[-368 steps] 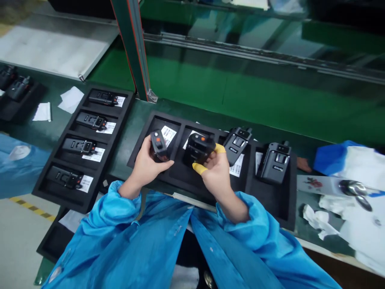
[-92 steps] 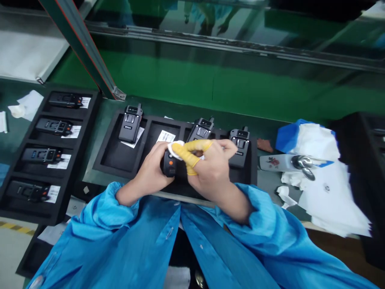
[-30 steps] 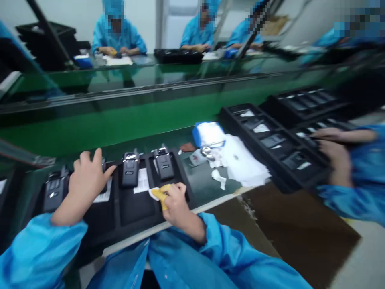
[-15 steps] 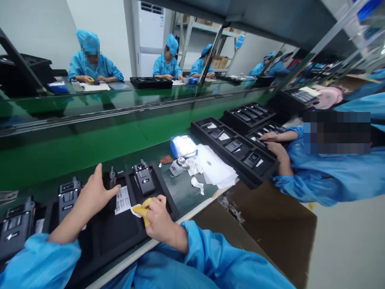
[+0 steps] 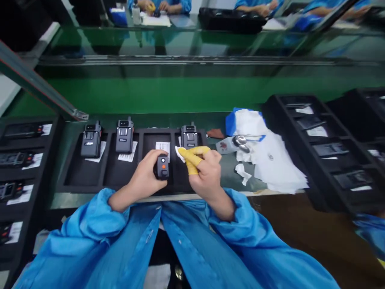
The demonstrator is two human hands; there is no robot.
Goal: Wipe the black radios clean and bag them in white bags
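Observation:
My left hand is closed round a black handheld radio, held on end so that its white and orange buttons show. Yellow finger cots cover fingers of my right hand, which pinches a small white wipe a little to the right of that radio. Both hands are above a black compartment tray. Similar radios stand in it, one at the left, one beside it and one partly behind my right hand. A printed white label lies behind the held radio.
To the right are a blue box of white wipes, a bottle with a metal top, a crumpled wipe and white sheets. More trays of devices flank the bench, left and right. Co-workers' hands show across the bench.
My view has swung left and down. My left hand, spread over the tray before, now grips a radio in front of me. My right hand still pinches the white wipe.

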